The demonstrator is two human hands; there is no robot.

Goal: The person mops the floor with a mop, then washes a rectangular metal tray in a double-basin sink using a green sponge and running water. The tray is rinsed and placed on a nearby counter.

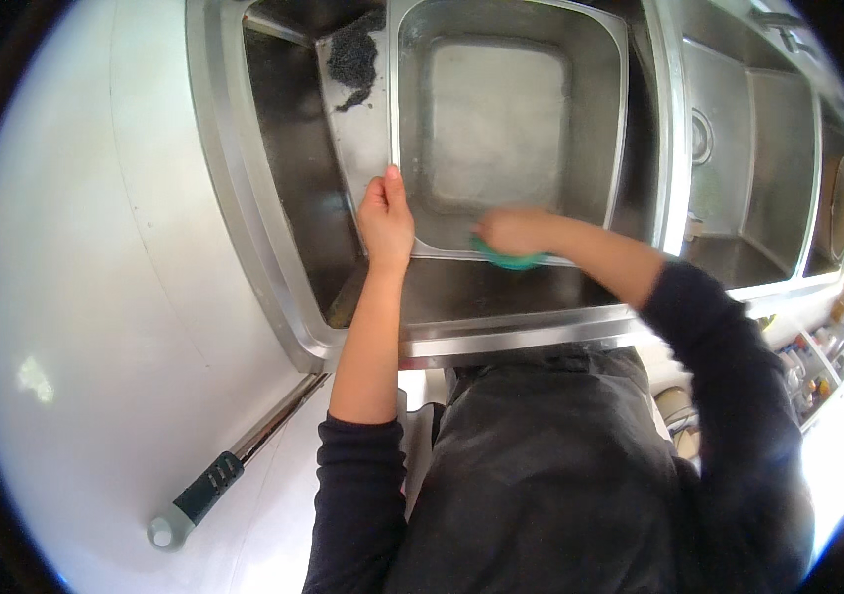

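A deep rectangular stainless steel pan (pixel 496 126) is held inside a steel sink basin (pixel 292 171), its open side facing the camera. My left hand (pixel 387 223) grips the pan's left rim near the lower corner, thumb on the edge. At the pan's near wall, my right hand (pixel 517 230) is closed on a green scouring pad (pixel 508 258), partly hidden under the fingers and blurred. The pad lies across the near rim.
Dark wet residue (pixel 353 59) lies in the basin left of the pan. A second sink basin (pixel 715 163) with a drain is to the right. A pole with a dark green grip (pixel 208 486) leans at lower left. Shelves with containers (pixel 823 356) stand at right.
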